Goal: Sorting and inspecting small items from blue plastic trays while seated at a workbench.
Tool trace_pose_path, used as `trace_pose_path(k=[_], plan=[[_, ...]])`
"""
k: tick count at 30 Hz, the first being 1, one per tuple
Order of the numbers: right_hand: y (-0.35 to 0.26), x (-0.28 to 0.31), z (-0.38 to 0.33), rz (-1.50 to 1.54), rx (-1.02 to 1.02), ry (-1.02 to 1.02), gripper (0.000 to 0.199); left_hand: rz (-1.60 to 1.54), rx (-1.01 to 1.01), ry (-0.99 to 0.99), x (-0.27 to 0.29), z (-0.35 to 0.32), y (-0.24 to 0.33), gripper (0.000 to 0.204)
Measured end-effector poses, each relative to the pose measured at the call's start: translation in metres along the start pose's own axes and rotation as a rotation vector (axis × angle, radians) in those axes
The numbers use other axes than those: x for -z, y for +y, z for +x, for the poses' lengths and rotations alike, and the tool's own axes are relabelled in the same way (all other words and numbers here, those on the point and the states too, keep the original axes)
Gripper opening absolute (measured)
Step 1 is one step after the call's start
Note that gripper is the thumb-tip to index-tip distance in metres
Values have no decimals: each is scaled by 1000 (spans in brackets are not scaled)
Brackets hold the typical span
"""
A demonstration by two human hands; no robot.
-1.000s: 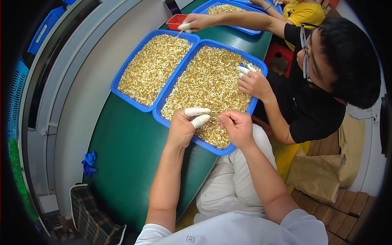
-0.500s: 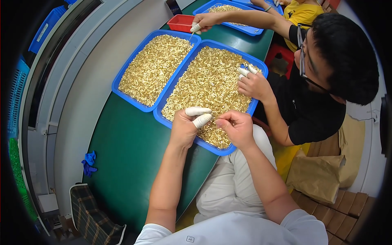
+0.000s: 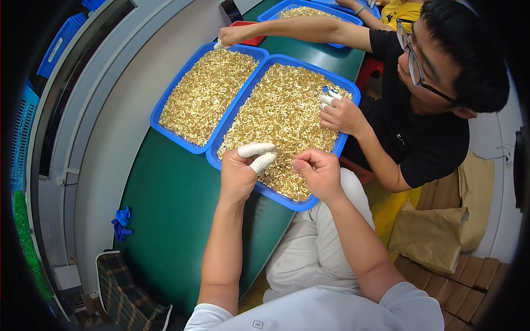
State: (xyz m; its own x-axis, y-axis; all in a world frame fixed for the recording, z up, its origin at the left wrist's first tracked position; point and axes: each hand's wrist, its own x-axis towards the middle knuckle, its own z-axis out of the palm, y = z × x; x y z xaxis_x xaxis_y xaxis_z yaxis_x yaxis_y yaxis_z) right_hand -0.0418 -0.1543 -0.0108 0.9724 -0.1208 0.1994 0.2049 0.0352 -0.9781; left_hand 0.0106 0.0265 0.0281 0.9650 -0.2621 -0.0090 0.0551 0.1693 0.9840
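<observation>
Two blue trays hold heaps of small gold-coloured metal pieces. My hands are above the nearer tray (image 3: 216, 160) and its pieces (image 3: 276, 110). My left hand (image 3: 243, 168) wears white finger cots on thumb and forefinger, the two tips drawn close together; whatever is between them is too small to make out. A short way to its right, my right hand (image 3: 320, 174) is bare, thumb and forefinger pinched together, the other fingers curled. What that pinch holds, if anything, does not show clearly.
A co-worker in black, at the right, has one hand (image 3: 341, 115) in the nearer tray and the other (image 3: 227, 38) over the farther tray (image 3: 165, 99). Beyond stand a red box (image 3: 254, 41) and more blue trays. Blue gloves (image 3: 121, 223) lie on the green table (image 3: 165, 220).
My left hand has moved left, away from my right hand, which stays nearly in place. The co-worker's far hand has moved left from the red box to the farther tray's far corner.
</observation>
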Motion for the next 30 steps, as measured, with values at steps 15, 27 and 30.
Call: trace_pose_path(k=[15,27,30], plan=[[-6,3,1,-12,-30,-39,19,96,-120,-127,4,1,3,15],[-1,1,1,-52,45,36,18,417,-256,-184,10,4,5,17],[-3,1,1,-53,20,38,18,486,-293,-195,11,5,7,16]])
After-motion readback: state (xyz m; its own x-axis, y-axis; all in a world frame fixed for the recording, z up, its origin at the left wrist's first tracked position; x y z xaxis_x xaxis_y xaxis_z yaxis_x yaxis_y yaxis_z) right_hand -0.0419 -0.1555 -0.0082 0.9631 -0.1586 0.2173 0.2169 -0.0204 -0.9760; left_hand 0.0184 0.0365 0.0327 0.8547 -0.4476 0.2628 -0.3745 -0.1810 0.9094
